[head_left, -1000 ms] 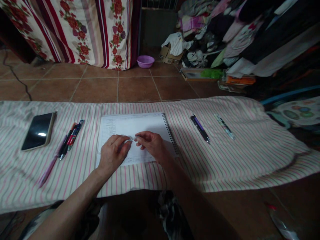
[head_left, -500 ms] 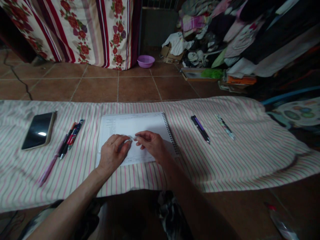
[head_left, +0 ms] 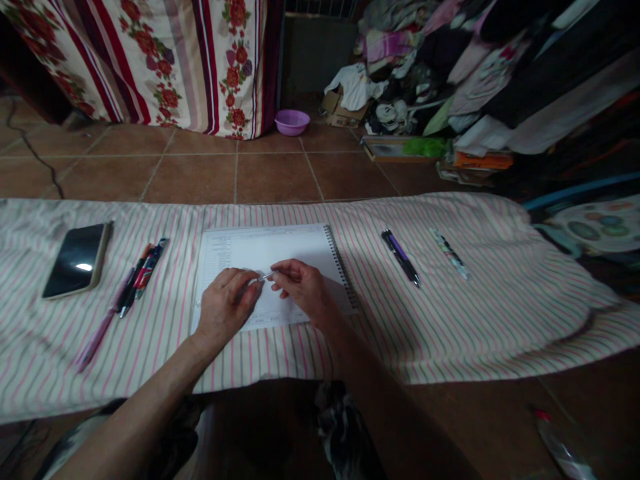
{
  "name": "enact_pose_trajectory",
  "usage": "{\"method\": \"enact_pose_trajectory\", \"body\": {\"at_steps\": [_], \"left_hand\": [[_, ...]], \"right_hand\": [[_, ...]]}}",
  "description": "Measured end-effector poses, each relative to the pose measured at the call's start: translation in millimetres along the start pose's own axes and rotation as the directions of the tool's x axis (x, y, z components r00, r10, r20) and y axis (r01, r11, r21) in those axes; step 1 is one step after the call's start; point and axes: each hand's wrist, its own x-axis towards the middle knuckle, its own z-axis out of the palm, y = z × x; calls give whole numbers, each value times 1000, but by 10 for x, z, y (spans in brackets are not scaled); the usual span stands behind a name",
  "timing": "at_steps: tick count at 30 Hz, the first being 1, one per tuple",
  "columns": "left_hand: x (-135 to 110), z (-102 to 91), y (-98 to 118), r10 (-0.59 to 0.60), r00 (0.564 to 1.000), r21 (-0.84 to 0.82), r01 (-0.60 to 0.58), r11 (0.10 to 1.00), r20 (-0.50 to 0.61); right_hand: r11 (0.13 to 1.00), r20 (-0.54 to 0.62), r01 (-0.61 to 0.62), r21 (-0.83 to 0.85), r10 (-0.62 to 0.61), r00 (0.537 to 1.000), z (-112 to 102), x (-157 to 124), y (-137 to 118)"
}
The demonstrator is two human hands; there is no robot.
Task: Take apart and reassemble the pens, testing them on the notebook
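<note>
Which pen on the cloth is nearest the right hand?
The purple-and-black pen, right of the notebook; the pale pen lies farther right, the bunched pens far left.

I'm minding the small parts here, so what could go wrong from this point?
The small shiny piece between the fingertips of the left hand and right hand could slip and might be hard to spot against the white page of the notebook.

The striped cloth looks wrinkled; a tug on it might shift the loose pink pen lying near its front edge.
</note>
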Motion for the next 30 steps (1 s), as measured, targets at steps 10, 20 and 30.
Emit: {"method": "enact_pose_trajectory", "body": {"at_steps": [10,20,30], "left_hand": [[-4,3,0,3,1000,5,-3,1000,5],[-9,26,-23,23,1000,1,-23,1000,11],[-7,26,-35,66,998,-2,-66,998,-9]], "right_hand": [[1000,29,-22,-20,22,999,12,7,13],[984,78,79,-159,-67,995,23,-1,78],[938,107,141,-316,-112,988,3,-11,74]]}}
